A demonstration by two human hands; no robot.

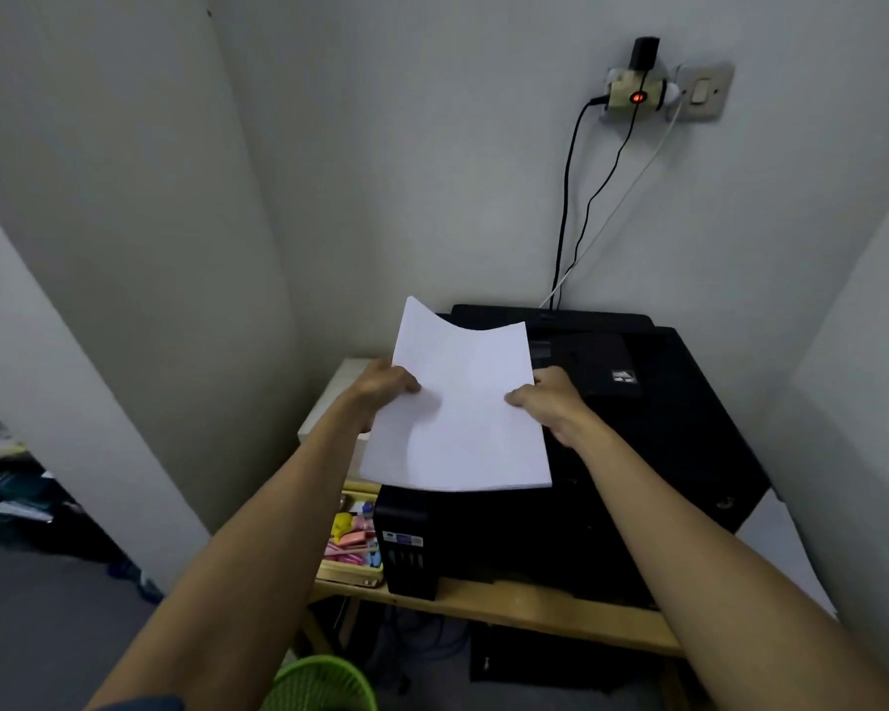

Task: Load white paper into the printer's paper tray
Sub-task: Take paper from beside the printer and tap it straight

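A stack of white paper (463, 413) hangs in the air above the left part of a black printer (653, 433). My left hand (383, 384) grips the stack's left edge, thumb on top. My right hand (550, 397) grips its right edge the same way. The paper's far end curls upward and points toward the printer's rear paper tray (581, 351), which stands open at the back near the wall. The near end of the stack covers the printer's front left top.
The printer stands on a wooden table (524, 608) in a corner. A wooden box of colourful small items (352, 543) lies left of the printer, a white box (340, 392) behind it. Cables run up to a wall socket (637, 92). A green basket (319, 685) stands below.
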